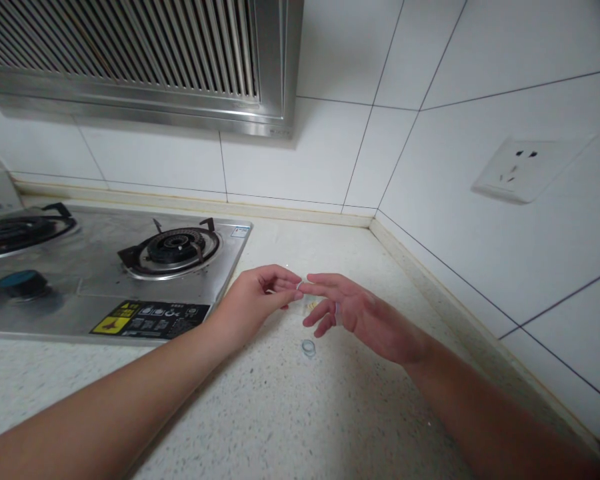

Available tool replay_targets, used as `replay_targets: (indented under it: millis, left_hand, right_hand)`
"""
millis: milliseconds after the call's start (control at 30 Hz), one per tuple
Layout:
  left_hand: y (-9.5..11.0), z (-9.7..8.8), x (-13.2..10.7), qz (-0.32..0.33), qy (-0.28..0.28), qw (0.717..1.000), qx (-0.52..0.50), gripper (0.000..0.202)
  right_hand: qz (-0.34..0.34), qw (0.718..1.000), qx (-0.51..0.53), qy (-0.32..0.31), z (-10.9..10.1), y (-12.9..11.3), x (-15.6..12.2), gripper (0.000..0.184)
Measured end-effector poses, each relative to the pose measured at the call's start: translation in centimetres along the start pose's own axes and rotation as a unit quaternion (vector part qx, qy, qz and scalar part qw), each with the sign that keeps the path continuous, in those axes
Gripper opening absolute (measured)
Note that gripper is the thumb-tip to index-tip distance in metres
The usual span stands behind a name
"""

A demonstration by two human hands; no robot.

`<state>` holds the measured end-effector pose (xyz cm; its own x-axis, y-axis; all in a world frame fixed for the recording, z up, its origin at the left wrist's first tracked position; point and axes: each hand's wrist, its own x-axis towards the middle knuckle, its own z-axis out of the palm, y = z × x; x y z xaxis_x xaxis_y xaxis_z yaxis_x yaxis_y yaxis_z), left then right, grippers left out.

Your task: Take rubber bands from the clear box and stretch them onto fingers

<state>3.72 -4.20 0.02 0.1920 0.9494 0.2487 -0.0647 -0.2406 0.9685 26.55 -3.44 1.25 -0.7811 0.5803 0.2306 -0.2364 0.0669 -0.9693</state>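
Note:
My left hand [263,293] is closed in a pinch, its thumb and fingertips on a small pale ring [299,285] at the tip of a right finger. My right hand [353,303] is open, palm partly turned to me, with fingers stretched toward the left hand. Around one of its lower fingers sits another pale ring [338,313]. Below the hands, clear bluish rings [308,347] lie on the speckled counter [260,407], seemingly two overlapping. A small yellowish item [311,305] shows behind the right fingers; its kind is too blurred to tell.
A steel gas stove [95,280] with burners and a dark knob [23,283] stands to the left. Above it hangs a range hood [275,67]. White tiled walls meet in the corner behind the counter, and a socket [517,170] is on the right wall.

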Motion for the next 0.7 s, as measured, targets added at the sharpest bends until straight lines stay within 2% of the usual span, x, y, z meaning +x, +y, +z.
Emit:
replay_targets:
  millis: [200, 467, 633, 700]
  left_hand:
    - [0.4, 0.2, -0.2, -0.015, -0.035, 0.998, -0.045, 0.023]
    - [-0.2, 0.5, -0.2, -0.001, -0.023, 0.999, -0.029, 0.016]
    - [-0.1, 1.9, -0.8, -0.008, -0.138, 0.989, -0.051, 0.013]
    - [0.0, 2.2, -0.9, -0.009, -0.16, 0.986, -0.041, 0.014]
  right_hand:
    - [-0.001, 1.0, 0.006, -0.01, 0.2, -0.1, -0.1, 0.056]
    - [0.017, 0.999, 0.013, -0.029, 0.5, 0.0, -0.1, 0.058]
    - [0.022, 0.997, -0.021, -0.069, 1.4, 0.2, 0.0, 0.075]
    - [0.024, 0.996, -0.03, -0.08, 1.5, 0.1, 0.0, 0.076]
